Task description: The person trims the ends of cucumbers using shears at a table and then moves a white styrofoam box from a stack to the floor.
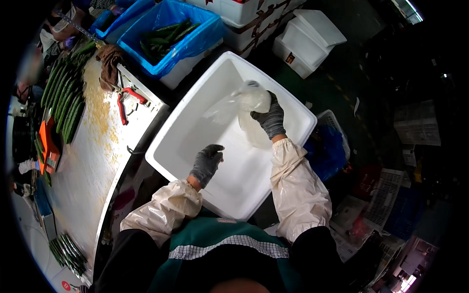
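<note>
A large white foam box (231, 168) stands tilted before me, its inside facing up. My right hand (271, 115), in a grey glove, grips a clear, whitish plastic bag (253, 100) over the box's far right part. The bag's loose film trails left and down inside the box. Above the near left wall is my left hand (207, 164), also gloved in grey, with its fingers slightly curled and apart and nothing between them.
Left is a metal table (84, 161) with cucumbers (67, 99), red-handled pliers or cutters (122, 106), a brown cloth (109, 66) and an orange scale (48, 146). A blue-lined bin (132, 47) holds cucumbers. White foam boxes (304, 44) and crates (383, 197) stand beyond and right. Co-workers' gloved hands show far left.
</note>
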Tool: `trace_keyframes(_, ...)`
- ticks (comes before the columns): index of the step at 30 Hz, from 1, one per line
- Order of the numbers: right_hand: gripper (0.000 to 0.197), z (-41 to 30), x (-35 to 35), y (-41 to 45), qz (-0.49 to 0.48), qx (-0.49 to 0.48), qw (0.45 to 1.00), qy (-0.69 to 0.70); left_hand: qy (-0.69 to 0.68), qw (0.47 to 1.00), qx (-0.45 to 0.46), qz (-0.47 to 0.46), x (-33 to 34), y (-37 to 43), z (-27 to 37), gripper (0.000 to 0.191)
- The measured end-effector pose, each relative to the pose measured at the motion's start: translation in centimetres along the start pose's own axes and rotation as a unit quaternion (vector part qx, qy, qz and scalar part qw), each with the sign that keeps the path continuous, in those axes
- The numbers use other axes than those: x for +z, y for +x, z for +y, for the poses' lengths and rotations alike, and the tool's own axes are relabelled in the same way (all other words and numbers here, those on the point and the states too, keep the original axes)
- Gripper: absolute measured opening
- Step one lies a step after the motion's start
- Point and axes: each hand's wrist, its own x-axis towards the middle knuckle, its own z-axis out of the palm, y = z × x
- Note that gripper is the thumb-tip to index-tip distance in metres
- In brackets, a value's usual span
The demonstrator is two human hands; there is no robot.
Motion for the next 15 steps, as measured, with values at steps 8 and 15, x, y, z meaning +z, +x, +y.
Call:
trace_keyframes(8,0.043,5.8,-6.6,-5.4,0.147,-0.174,0.973,0.032,0.543,0.801,0.249,0.038,-1.1,-10.2,-0.7,0.035)
trace_keyframes(15,0.042,-4.0,-15.6,-11.9,0.057,0.009,0.753,0.656,0.746,0.558,0.361,-0.053,-6.4,-11.5,-4.2,0.041)
